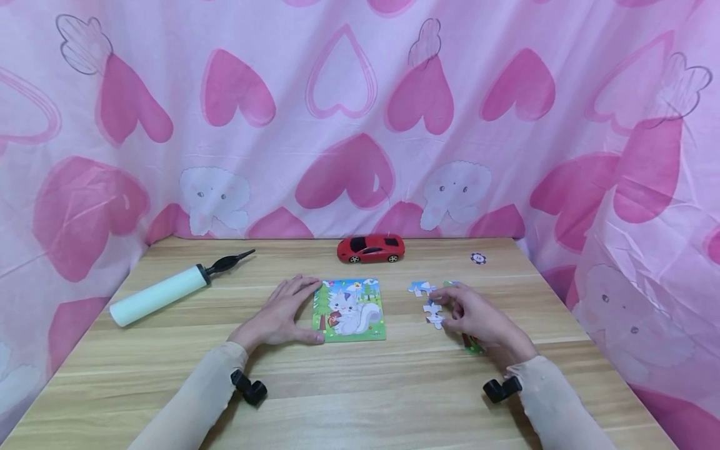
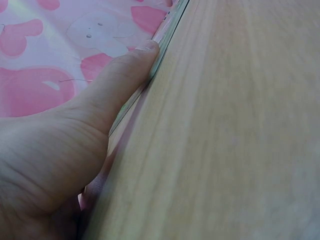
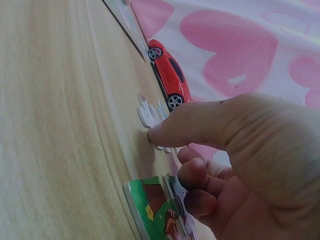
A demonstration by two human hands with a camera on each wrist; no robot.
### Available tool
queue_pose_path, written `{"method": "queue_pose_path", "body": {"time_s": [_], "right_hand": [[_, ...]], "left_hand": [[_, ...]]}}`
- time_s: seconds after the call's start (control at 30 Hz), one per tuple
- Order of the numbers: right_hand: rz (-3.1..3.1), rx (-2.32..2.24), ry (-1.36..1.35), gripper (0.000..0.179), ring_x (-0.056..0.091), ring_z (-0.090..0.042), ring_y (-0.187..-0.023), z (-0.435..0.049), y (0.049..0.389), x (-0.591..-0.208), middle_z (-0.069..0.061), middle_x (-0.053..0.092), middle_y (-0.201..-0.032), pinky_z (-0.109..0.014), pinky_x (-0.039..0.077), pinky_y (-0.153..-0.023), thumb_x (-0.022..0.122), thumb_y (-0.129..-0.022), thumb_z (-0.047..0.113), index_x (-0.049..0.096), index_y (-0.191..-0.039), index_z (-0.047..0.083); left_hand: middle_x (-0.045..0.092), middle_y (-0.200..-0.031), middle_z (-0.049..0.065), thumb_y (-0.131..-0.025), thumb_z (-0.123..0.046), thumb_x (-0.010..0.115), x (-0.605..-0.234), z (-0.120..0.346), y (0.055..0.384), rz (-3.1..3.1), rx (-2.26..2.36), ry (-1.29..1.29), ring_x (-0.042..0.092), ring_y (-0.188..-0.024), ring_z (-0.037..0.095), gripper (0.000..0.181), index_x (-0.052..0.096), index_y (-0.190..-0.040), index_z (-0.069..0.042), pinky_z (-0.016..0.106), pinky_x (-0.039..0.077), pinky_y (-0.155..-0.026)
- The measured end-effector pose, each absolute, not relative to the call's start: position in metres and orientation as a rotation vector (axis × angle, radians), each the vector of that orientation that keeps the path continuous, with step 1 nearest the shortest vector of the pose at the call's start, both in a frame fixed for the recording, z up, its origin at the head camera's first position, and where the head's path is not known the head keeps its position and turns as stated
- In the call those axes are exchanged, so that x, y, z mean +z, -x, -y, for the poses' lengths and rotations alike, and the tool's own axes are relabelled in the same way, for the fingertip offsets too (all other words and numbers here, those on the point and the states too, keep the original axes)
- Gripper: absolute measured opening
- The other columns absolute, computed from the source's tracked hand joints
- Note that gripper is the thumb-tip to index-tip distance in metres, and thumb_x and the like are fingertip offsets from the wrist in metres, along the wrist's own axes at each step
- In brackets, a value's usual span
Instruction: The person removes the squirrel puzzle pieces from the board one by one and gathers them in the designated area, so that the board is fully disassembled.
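A square squirrel picture puzzle board (image 1: 350, 312) lies flat on the table. My left hand (image 1: 284, 312) rests at its left side, fingertips by the upper corner and the straight thumb along the near corner; in the left wrist view that thumb (image 2: 125, 75) lies on the board's edge. To the right, my right hand (image 1: 478, 315) pinches a pale jigsaw piece (image 1: 433, 314) between thumb and index finger; the right wrist view shows the thumb tip on the piece (image 3: 147, 114), its other fingers curled. Another jigsaw piece (image 1: 420, 288) lies just beyond. Green pieces (image 3: 150, 202) sit beneath the right hand, partly hidden.
A red toy car (image 1: 371, 249) stands at the table's back edge. Toward the left lies a pale green hand pump (image 1: 160, 295) with a black nozzle. A small round token (image 1: 479, 258) is at the back right. A pink heart-patterned curtain (image 1: 349, 169) hangs behind the table.
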State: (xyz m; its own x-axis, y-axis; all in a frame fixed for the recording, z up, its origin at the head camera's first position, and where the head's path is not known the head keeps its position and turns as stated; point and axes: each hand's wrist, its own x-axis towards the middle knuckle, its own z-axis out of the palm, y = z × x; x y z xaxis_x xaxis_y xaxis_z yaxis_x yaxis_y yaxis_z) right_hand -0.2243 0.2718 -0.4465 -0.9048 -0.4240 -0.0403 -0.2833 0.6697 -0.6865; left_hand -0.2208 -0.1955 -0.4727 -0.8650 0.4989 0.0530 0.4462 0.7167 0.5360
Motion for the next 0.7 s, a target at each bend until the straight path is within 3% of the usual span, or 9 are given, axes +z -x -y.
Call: {"method": "queue_pose_path", "body": {"time_s": [0.7], "right_hand": [[-2.743, -1.081, 0.493, 0.061, 0.056, -0.024, -0.093, -0.2705, 0.2235, -0.4435, -0.014, 0.061, -0.130, -0.026, 0.053, -0.065, 0.079, -0.099, 0.001, 0.062, -0.156, 0.013]], "left_hand": [[0.033, -0.180, 0.014, -0.079, -0.070, 0.093, -0.4739, 0.1962, 0.2217, -2.822, 0.865, -0.790, 0.013, -0.171, 0.047, 0.125, 0.038, -0.173, -0.008, 0.068, 0.003, -0.138]]}}
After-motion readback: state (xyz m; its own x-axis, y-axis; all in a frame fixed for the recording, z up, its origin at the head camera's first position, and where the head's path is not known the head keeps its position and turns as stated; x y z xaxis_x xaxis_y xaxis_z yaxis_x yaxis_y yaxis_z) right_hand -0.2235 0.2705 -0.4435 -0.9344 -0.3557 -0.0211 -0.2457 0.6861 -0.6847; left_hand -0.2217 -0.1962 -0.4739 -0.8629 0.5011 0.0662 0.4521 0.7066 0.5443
